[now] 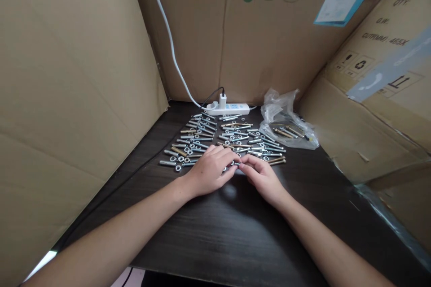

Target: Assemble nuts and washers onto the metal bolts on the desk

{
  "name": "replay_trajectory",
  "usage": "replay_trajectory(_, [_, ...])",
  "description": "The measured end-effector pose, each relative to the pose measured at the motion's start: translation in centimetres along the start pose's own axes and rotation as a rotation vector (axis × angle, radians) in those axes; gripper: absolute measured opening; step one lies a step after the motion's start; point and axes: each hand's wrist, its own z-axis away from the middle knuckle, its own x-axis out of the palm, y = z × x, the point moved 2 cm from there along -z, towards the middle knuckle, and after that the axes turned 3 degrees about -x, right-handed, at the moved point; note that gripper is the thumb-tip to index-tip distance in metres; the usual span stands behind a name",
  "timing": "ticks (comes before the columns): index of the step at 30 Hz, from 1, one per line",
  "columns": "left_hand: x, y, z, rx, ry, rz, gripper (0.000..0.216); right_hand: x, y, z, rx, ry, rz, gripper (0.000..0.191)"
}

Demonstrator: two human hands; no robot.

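Note:
Both my hands meet over the near edge of a spread of metal bolts and nuts point(222, 136) laid in rows on a dark wooden table point(235, 228). My left hand point(211, 169) has its fingers curled and pinched toward the right hand. My right hand point(261, 175) is also pinched, fingertips meeting the left at a small bolt point(236, 163) held between them. The bolt is mostly hidden by the fingers.
A white power strip point(229, 108) with a plugged charger and white cable lies behind the bolts. A clear plastic bag point(286, 121) holding more bolts sits at the back right. Tall cardboard boxes point(67, 76) wall the table on the left, back and right.

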Motion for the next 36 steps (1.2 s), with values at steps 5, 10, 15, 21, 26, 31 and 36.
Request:
replay_trajectory(5, [-0.6, -0.6, -0.1, -0.048, -0.058, -0.062, 0.016, -0.3, -0.3, 0.0, -0.058, 0.063, 0.115, 0.015])
replay_trajectory(10, [-0.8, -1.5, 0.4, -0.101, -0.19, -0.181, 0.012, -0.7, -0.4, 0.1, -0.051, 0.106, 0.209, 0.015])
replay_trajectory(15, [0.1, -1.6, 0.6, -0.064, -0.214, -0.207, 0.009, -0.5, -0.5, 0.2, -0.059, 0.077, 0.263, 0.013])
replay_trajectory(21, [-0.9, -0.9, -0.1, -0.052, 0.017, -0.08, 0.014, -0.6, -0.4, 0.0, -0.03, 0.09, 0.166, 0.014])
replay_trajectory(26, [-1.0, 0.0, 0.0, 0.006, 0.053, -0.015, 0.019, 0.1, 0.1, 0.0, 0.097, 0.005, -0.166, 0.017])
replay_trajectory(31, [-0.7, 0.2, 0.1, 0.019, -0.004, 0.041, 0.018, 0.4, 0.1, 0.1, 0.12, -0.007, -0.239, 0.018])
replay_trajectory(36, [-0.9, 0.3, 0.2, 0.032, -0.028, 0.107, 0.02, 0.2, 0.0, -0.1, 0.059, 0.005, -0.127, 0.02])
